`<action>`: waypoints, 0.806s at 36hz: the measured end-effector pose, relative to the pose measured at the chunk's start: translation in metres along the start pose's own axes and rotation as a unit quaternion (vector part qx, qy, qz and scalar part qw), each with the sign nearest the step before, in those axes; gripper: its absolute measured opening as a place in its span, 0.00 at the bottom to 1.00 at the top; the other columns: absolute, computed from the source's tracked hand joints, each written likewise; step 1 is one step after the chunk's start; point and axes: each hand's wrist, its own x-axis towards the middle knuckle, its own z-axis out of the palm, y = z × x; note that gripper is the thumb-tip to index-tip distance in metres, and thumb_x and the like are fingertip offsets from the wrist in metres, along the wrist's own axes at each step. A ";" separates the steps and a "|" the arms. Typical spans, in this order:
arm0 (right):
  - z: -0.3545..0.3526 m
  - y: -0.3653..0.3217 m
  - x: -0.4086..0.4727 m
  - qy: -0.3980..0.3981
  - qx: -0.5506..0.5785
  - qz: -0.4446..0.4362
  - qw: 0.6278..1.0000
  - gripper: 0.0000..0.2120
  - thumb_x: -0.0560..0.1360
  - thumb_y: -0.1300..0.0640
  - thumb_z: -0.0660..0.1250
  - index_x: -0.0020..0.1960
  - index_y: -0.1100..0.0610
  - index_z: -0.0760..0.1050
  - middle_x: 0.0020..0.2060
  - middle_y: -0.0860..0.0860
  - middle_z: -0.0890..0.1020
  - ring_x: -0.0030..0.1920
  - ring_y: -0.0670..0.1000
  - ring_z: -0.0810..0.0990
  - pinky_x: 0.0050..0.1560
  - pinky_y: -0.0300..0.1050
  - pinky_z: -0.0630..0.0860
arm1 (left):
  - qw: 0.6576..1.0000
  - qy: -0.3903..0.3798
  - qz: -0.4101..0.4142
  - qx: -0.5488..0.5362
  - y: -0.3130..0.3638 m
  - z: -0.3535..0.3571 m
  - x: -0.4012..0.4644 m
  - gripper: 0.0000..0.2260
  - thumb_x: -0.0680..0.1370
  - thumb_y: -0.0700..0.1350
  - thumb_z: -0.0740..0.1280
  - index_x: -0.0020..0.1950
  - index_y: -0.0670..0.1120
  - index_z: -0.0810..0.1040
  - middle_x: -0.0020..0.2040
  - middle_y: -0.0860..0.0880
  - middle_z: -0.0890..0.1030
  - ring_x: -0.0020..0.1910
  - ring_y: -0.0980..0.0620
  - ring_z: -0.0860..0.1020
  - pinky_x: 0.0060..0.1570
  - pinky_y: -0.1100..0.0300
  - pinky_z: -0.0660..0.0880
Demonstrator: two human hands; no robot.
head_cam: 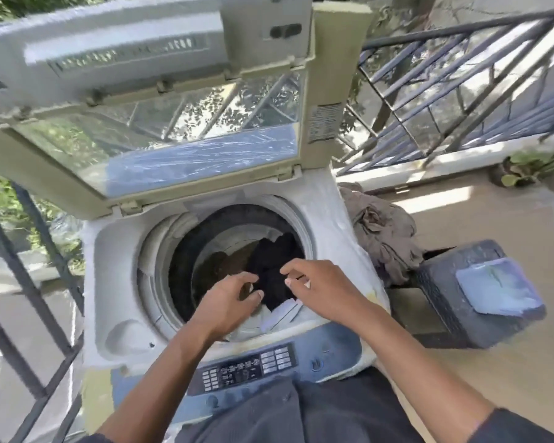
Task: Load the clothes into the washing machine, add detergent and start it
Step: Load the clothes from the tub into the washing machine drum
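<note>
Clothes [274, 270]: black, bunched in drum [186, 251].

Top-loading washing machine [115, 270], lid [160, 135] raised

Black garment [274, 270] draped over the drum's near rim, between the left grip [227, 302] and the right grip [320, 289]; brown clothing [224, 260] lies deeper inside the drum.

The one camera sits on my head, looking forward and steeply down from close above into the open white top-loading washing machine [115, 282], my forearms reaching in from the bottom edge.
</note>
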 end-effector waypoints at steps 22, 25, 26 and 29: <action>-0.116 0.249 0.053 0.156 0.120 0.213 0.957 0.12 0.81 0.57 0.65 0.62 0.51 0.82 0.56 0.53 0.86 0.57 0.56 0.84 0.56 0.50 0.80 | 0.982 0.013 0.173 0.069 0.264 0.016 0.115 0.12 0.84 0.51 0.65 0.65 0.52 0.82 0.60 0.54 0.85 0.58 0.48 0.82 0.59 0.49 0.78; -0.117 0.291 0.080 0.072 0.054 0.224 0.970 0.19 0.80 0.58 0.66 0.70 0.54 0.75 0.63 0.58 0.82 0.63 0.60 0.80 0.56 0.49 0.78 | 0.973 0.029 0.174 0.149 0.277 0.030 0.136 0.13 0.85 0.52 0.64 0.66 0.53 0.82 0.61 0.54 0.85 0.61 0.48 0.81 0.60 0.50 0.76; -0.118 0.305 0.090 0.045 0.033 0.230 0.972 0.23 0.80 0.58 0.66 0.74 0.55 0.71 0.66 0.60 0.79 0.66 0.62 0.78 0.60 0.50 0.77 | 0.971 0.034 0.172 0.163 0.279 0.035 0.142 0.13 0.85 0.52 0.64 0.66 0.53 0.82 0.61 0.54 0.85 0.61 0.47 0.81 0.59 0.50 0.76; -0.119 0.338 0.115 -0.016 -0.033 0.255 0.966 0.36 0.79 0.49 0.69 0.82 0.53 0.58 0.76 0.62 0.68 0.74 0.64 0.70 0.70 0.57 0.73 | 0.966 0.041 0.166 0.195 0.277 0.050 0.158 0.11 0.84 0.51 0.65 0.63 0.51 0.83 0.58 0.51 0.87 0.58 0.44 0.82 0.56 0.47 0.77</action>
